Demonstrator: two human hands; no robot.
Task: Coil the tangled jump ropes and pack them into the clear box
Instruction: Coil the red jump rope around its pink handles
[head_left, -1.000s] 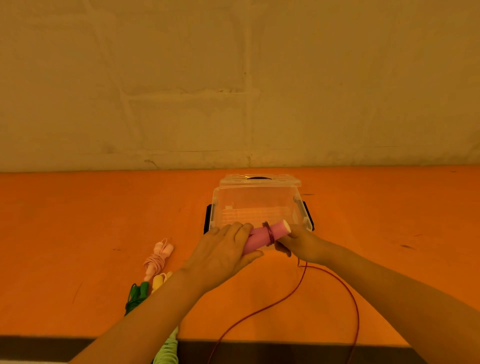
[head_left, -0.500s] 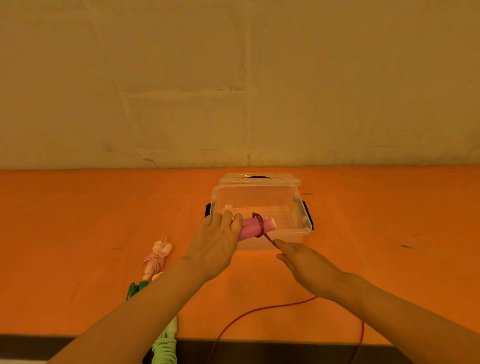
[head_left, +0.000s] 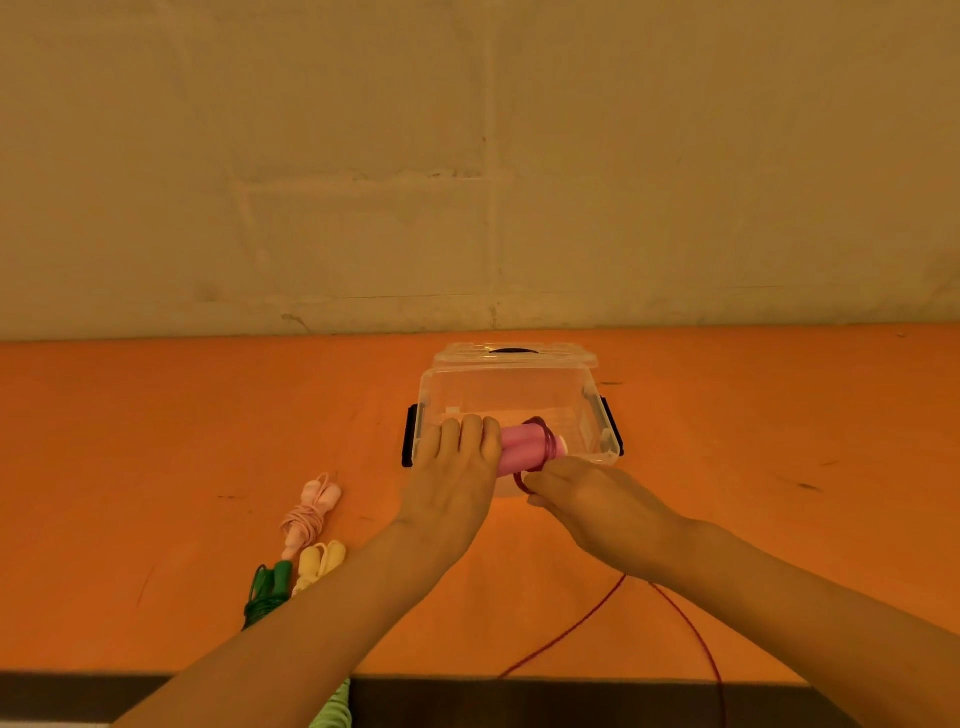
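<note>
Left hand (head_left: 451, 470): fingers curled round the pink handles (head_left: 524, 451), held level over the clear box (head_left: 597, 415) front rim.
Right hand (head_left: 587, 499): fingers pinch the dark red rope (head_left: 571, 629) just beneath the handles; a loop circles their right end.
Rope slack: trails across the orange worktop (head_left: 156, 467) past its near edge.

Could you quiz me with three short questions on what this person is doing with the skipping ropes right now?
1. True or false: the left hand grips the pink handles.
2. What does the right hand pinch? A) red cord B) yellow rope C) green rope
3. Fill in: the clear box holds ___ packed ropes so far.

Key:
1. True.
2. A; the cord loops round the handles and trails off the table's near edge.
3. No; the pale pink rope also lies bundled on the table.
</note>
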